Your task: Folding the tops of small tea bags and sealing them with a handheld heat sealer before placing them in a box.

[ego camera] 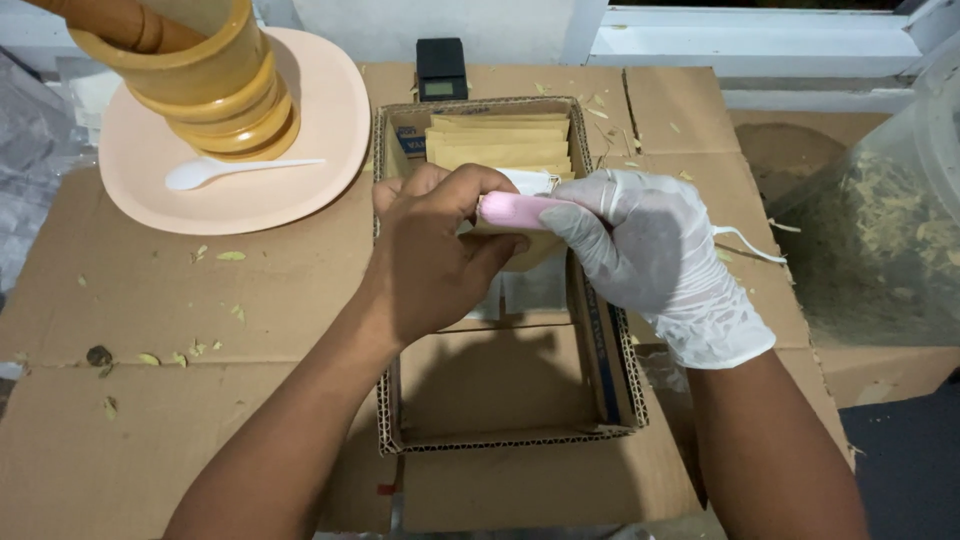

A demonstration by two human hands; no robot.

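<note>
A cardboard sheet [150,300] covers the table. An open box [510,400] sits on it in the middle. A stack of packets [498,140] stands in the far end of the box. The near end of the box has nothing in it. The left hand [430,255] and the right hand [650,250] meet over the middle of the box, and a small tube [520,208] is between them. A plate [240,150] lies to the left, behind the hands. A mortar [200,75] and a spoon [235,170] rest on the plate, the spoon in front. A small scale [441,70] sits just behind the box. A big tub [880,230] stands at the right.
</note>
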